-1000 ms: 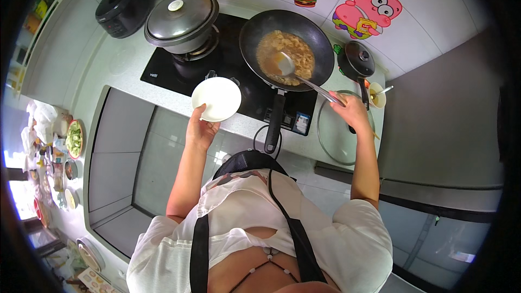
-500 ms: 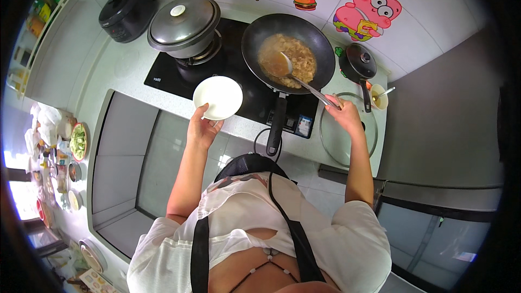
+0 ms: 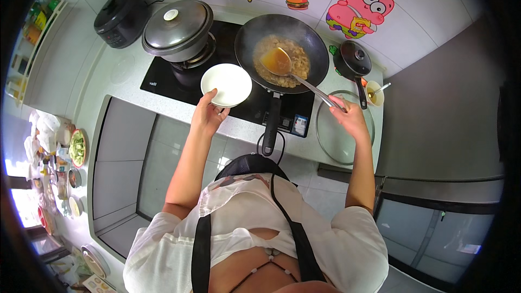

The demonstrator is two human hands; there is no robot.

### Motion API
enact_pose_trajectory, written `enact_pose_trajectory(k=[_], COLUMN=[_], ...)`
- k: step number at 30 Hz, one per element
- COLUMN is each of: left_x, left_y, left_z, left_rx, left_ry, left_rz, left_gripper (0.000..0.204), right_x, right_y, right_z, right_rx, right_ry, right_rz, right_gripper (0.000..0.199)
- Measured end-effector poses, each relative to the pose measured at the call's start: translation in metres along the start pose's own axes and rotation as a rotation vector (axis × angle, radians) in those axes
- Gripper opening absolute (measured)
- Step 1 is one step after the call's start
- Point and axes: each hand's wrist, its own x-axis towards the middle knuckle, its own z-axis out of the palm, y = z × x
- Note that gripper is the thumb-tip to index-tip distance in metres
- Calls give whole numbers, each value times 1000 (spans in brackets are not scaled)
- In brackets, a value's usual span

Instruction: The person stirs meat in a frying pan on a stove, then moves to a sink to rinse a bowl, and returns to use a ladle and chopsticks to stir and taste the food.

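Observation:
My left hand [image 3: 208, 113] grips a white bowl [image 3: 230, 84] by its near rim, thumb on the inside wall; no food shows in it. The bowl is over the cooktop, just left of a dark wok [image 3: 320, 49]. My right hand [image 3: 350, 119] is closed round the handle of a metal ladle [image 3: 279, 63]. Brown broth fills the ladle's head, which hangs over the wok. Below it, brownish chunks of food [image 3: 299, 57] sit in broth. The wok's black handle [image 3: 272, 122] points toward me.
A lidded pot [image 3: 176, 27] stands on the left burner of the black cooktop [image 3: 173, 84], with a dark rice cooker [image 3: 120, 19] farther left. On the right are a small lidded saucepan [image 3: 354, 61], a cup with a spoon [image 3: 375, 93] and a glass lid [image 3: 342, 138].
The ladle has come up out of the food, now full of broth. My left hand has brought the bowl a little right, closer to the wok. The whole view has shifted slightly.

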Motion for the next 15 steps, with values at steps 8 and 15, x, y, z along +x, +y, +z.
enact_pose_trajectory(k=[8,15], left_x=[7,7], left_y=[-4,-7], left_z=[7,9], left_rx=[69,73], left_ry=[18,-5], left_rz=[-19,-49], left_gripper=[57,57], right_x=[-18,-31], right_y=[-19,-41], right_z=[-31,-50], right_rx=[49,39], right_ry=[-29,-36], right_rz=[12,10], right_gripper=[32,31])
